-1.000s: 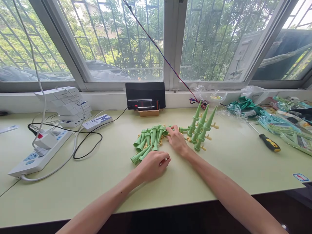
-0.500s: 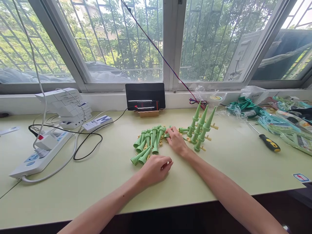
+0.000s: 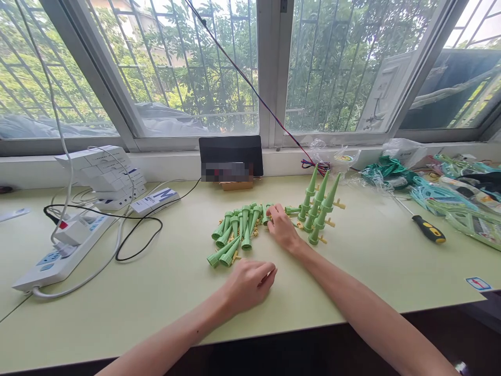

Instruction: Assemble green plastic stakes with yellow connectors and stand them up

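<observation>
My right hand [image 3: 284, 228] reaches into the right side of a pile of green plastic watering spikes [image 3: 246, 224]. Its fingers are closed on one green watering spike [image 3: 266, 214], mostly covered by the hand. My left hand [image 3: 250, 286] rests on the table in front of the pile, thumb and fingers drawn together, with nothing showing in them. The heap also has small yellow valve pieces [image 3: 236, 257]. Right of my right hand, three upright stacks of green spikes [image 3: 321, 211] stand close together with yellow valves sticking out of their sides.
A power strip [image 3: 58, 261] with plugs and cables lies left, near stacked white boxes [image 3: 107, 175]. Behind the pile leans a black tablet [image 3: 230, 151]. To the right are a screwdriver [image 3: 428, 228] and bagged goods [image 3: 465, 203]. The table's front edge runs below my forearms.
My right hand stays at the spikes with its fingers closed, barely moved. The left hand remains curled on the table, now slightly farther from the nearest spikes. The view has shifted slightly.
</observation>
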Demonstrator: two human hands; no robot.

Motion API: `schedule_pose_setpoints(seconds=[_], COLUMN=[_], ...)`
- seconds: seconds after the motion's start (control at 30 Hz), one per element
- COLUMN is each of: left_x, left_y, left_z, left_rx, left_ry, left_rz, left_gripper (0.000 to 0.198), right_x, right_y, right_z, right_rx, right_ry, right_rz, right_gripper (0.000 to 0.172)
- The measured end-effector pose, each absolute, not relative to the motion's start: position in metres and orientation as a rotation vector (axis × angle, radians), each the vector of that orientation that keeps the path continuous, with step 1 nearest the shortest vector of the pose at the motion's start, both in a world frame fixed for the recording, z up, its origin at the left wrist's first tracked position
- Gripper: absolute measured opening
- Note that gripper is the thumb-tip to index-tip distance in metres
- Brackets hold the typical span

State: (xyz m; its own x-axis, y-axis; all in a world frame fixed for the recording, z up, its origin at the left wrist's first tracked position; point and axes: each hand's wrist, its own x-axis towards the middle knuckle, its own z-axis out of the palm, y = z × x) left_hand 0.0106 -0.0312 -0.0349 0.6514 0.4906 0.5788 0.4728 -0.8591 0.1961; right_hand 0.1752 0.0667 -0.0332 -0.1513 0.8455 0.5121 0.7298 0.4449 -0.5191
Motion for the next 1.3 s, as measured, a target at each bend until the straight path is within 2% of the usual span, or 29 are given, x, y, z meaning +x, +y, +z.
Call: schedule_pose_setpoints(seconds=[0.3, 0.5, 0.63, 0.77, 1.0, 1.3], left_x=[-0.003, -0.001, -0.003, -0.006, -0.010, -0.002], left_y=[-0.022, 0.032, 0.046, 0.041, 0.035, 0.025], left_z=[-0.017, 0.014, 0.005, -0.004, 0.004, 0.012], left_rx=[3.206, 2.804, 2.711, 2.677, 2.477, 2.320], left_ry=[0.631, 1.057, 1.212, 1.221, 1.260, 1.230], left_rz=[1.023, 1.387, 1.340, 1.152, 1.155, 1.249], left_gripper=[0.022, 0.019, 0.019, 0.020, 0.029, 0.025], right_x=[0.172, 0.167, 0.166, 0.164, 0.154, 0.150], right_y=[0.066, 0.061, 0.057, 0.052, 0.037, 0.028], right_z=[-0.032, -0.030, -0.028, -0.025, -0.019, -0.015], right_rx=[-1.150, -1.059, -1.016, -0.990, -0.870, -0.892], right_ry=[-1.783, -1.729, -1.723, -1.726, -1.713, -1.637], right_rz=[0.230, 0.271, 0.314, 0.342, 0.408, 0.460], right_gripper=[0.021, 0.018, 0.017, 0.017, 0.015, 0.009])
